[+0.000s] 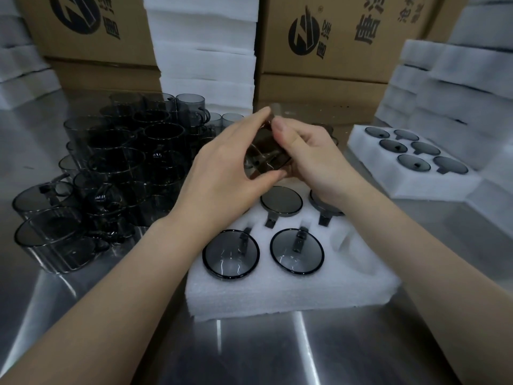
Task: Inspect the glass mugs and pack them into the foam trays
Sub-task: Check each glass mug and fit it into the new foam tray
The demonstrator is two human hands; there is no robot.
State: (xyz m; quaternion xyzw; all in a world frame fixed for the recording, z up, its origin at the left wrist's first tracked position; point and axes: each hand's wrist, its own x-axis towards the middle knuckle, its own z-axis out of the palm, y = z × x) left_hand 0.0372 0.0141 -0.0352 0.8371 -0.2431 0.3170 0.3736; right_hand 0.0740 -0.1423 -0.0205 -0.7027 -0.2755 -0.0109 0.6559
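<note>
A smoky grey glass mug (265,157) is held in the air between both hands, above the far end of the near foam tray (280,295). My left hand (230,168) grips its left side, thumb under and fingers over the top. My right hand (308,159) pinches its right side. In the tray several mugs sit in round pockets, among them a front left one (231,254) and a front right one (297,250). One pocket at the tray's right (347,240) holds no mug. A heap of loose grey mugs (116,162) stands on the left.
A second foam tray (410,184) filled with mugs lies at the right. Stacks of white foam trays (205,51) and cardboard boxes (333,37) line the back. More foam stacks (455,87) rise at the right. Everything rests on a steel table (263,348).
</note>
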